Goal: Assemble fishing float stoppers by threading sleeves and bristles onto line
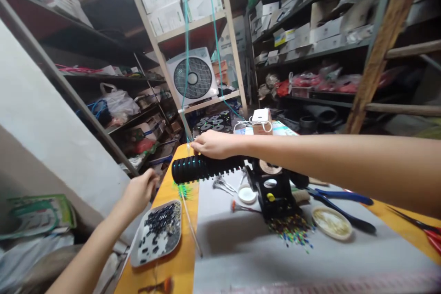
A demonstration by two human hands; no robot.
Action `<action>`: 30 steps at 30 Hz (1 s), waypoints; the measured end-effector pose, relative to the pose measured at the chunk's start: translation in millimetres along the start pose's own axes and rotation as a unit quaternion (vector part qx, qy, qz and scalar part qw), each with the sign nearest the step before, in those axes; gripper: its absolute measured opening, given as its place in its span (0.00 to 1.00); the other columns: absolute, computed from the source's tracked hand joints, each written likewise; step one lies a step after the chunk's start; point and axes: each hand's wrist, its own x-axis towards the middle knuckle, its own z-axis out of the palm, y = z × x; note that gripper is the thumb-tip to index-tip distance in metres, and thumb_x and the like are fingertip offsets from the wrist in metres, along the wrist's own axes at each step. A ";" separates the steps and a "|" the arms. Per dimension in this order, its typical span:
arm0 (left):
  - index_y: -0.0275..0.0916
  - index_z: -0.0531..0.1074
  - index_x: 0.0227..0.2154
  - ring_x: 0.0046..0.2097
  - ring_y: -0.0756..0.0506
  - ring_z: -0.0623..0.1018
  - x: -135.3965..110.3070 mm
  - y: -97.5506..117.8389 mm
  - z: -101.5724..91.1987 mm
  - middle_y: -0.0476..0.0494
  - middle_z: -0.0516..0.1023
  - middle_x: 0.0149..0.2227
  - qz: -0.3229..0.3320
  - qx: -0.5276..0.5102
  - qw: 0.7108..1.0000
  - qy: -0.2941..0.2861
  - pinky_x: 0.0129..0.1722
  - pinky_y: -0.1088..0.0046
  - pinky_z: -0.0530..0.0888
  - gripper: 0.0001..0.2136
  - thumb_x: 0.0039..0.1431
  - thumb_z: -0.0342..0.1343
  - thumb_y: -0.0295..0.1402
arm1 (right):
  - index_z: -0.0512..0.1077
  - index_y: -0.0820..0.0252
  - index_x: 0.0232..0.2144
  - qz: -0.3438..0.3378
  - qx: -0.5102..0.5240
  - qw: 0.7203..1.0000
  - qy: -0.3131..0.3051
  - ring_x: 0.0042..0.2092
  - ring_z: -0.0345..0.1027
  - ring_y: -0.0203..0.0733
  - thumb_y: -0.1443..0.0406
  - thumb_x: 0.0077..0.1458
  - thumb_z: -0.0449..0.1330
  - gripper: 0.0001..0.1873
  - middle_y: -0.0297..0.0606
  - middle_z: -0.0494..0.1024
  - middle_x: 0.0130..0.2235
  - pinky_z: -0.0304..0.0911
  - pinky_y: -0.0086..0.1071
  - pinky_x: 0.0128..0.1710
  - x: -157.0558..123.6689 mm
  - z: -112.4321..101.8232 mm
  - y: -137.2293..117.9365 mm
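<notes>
My right hand reaches across the table and pinches something thin just above the left end of a black ribbed roller. The roller lies on a black stand. Thin teal lines run down from above toward that pinch. My left hand hovers off the table's left edge with its fingers curled together; what it holds is too small to see. Below it a grey tray holds several small black pieces.
The orange table carries a grey mat, scattered coloured beads, a small dish, blue-handled pliers and red scissors. A white fan stands on metal shelving behind. Shelves of boxes crowd both sides.
</notes>
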 end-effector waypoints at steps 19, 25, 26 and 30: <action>0.43 0.71 0.36 0.28 0.47 0.76 -189.7 73.7 30.8 0.49 0.79 0.28 -0.012 -0.202 0.974 -0.101 0.31 0.74 0.71 0.12 0.59 0.49 0.19 | 0.76 0.60 0.50 -0.012 -0.037 0.999 -0.002 0.49 0.77 0.47 0.57 0.69 0.62 0.15 0.41 0.80 0.51 0.75 0.46 0.50 13.0 9.8 13.5; 0.43 0.70 0.33 0.27 0.46 0.77 -197.2 67.0 52.9 0.47 0.79 0.27 0.080 -0.122 0.985 -0.094 0.33 0.73 0.76 0.15 0.45 0.53 0.16 | 0.77 0.60 0.48 -0.002 -0.037 0.999 -0.005 0.49 0.77 0.46 0.57 0.70 0.61 0.14 0.41 0.81 0.50 0.73 0.47 0.52 9.9 8.3 11.1; 0.42 0.70 0.34 0.27 0.46 0.78 -194.8 67.4 52.6 0.47 0.79 0.28 0.077 -0.092 0.987 -0.106 0.32 0.73 0.76 0.14 0.47 0.53 0.17 | 0.77 0.60 0.48 -0.001 -0.035 0.999 -0.006 0.49 0.77 0.46 0.57 0.70 0.61 0.14 0.41 0.81 0.50 0.73 0.47 0.52 9.8 8.4 11.3; 0.41 0.71 0.36 0.33 0.43 0.80 -178.8 71.0 44.4 0.43 0.82 0.32 0.074 -0.029 0.987 -0.140 0.33 0.71 0.75 0.12 0.54 0.54 0.18 | 0.77 0.60 0.47 -0.007 -0.025 1.000 0.005 0.48 0.77 0.46 0.57 0.70 0.61 0.13 0.40 0.81 0.49 0.74 0.46 0.51 10.9 10.1 13.8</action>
